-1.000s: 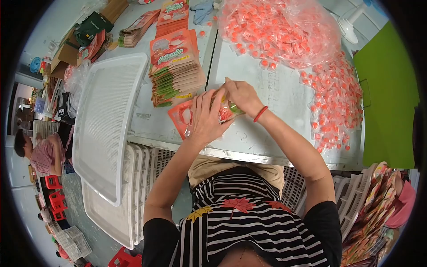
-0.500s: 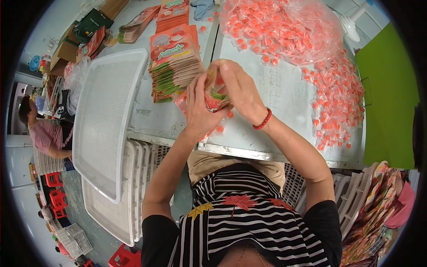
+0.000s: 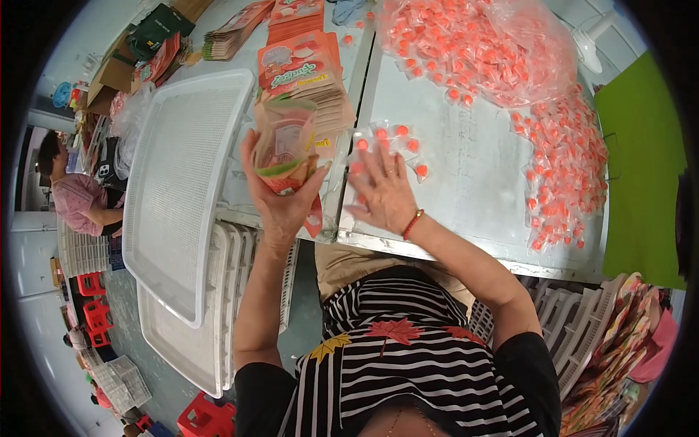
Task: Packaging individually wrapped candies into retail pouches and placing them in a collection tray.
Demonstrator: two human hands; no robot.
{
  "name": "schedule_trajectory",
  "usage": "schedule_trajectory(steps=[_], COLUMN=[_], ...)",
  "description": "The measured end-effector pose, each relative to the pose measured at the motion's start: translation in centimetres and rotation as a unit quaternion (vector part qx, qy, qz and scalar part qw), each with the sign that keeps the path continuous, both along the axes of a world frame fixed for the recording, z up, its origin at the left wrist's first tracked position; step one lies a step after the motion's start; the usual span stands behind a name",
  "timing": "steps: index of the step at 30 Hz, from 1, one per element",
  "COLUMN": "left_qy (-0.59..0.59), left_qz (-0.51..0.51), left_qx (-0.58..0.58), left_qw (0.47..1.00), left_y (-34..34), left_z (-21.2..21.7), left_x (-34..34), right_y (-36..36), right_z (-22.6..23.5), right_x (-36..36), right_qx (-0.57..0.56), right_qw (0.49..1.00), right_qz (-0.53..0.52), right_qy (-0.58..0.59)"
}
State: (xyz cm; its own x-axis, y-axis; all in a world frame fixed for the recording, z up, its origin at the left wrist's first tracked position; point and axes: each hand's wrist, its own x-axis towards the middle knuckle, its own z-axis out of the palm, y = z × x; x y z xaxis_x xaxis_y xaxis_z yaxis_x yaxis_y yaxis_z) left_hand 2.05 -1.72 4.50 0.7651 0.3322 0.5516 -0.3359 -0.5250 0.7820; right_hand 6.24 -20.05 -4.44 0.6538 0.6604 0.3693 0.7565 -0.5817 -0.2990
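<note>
As the left hand [image 3: 278,211] takes the stand-up pouch [image 3: 282,149] alone, the right hand [image 3: 392,193] comes away to small clear-wrapped orange-red pieces [image 3: 402,131].
Lifted over the left table [image 3: 234,180] near its front-right corner, the pouch now appears wide-mouthed, with left fingers and thumb gripping its lower sides; the right hand, freed from it, spreads flat and grips nothing visible near the right table's [image 3: 473,189] front-left corner, though blur hides whether it touches the pieces.

Clear bag [image 3: 526,45] cropped, packets [image 3: 356,167] partly hidden
</note>
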Motion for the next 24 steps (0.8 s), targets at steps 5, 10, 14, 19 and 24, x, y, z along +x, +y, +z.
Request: schedule_trajectory(steps=[5,10,14,19,24], left_qy=[0.001,0.053,0.06,0.068,0.006], left_qz=[0.024,-0.038,-0.076,-0.073,-0.054], left_qx=[0.034,0.278,0.328,0.33,0.29], left_qw=[0.999,0.958,0.94,0.939,0.955], left_y=[0.0,-2.2,-3.3,-5.0,-5.9], left_z=[-2.3,-2.2,-3.0,-3.2,-3.9], left_x=[-0.2,1.2,2.2,2.4,3.5], right_y=[-1.9,-3.3,-3.2,-1.2,-0.2], right_z=[-1.3,-1.2,0.2,10.3,9.0], right_x=[1.4,3.7,5.3,5.4,4.8], right_qx=[0.016,0.099,0.31,0.704,0.619], right_qw=[0.997,0.991,0.931,0.531,0.633], right_qz=[-0.046,-0.049,-0.173,-0.115,-0.117], right_qy=[-0.052,-0.072,0.087,0.457,0.45])
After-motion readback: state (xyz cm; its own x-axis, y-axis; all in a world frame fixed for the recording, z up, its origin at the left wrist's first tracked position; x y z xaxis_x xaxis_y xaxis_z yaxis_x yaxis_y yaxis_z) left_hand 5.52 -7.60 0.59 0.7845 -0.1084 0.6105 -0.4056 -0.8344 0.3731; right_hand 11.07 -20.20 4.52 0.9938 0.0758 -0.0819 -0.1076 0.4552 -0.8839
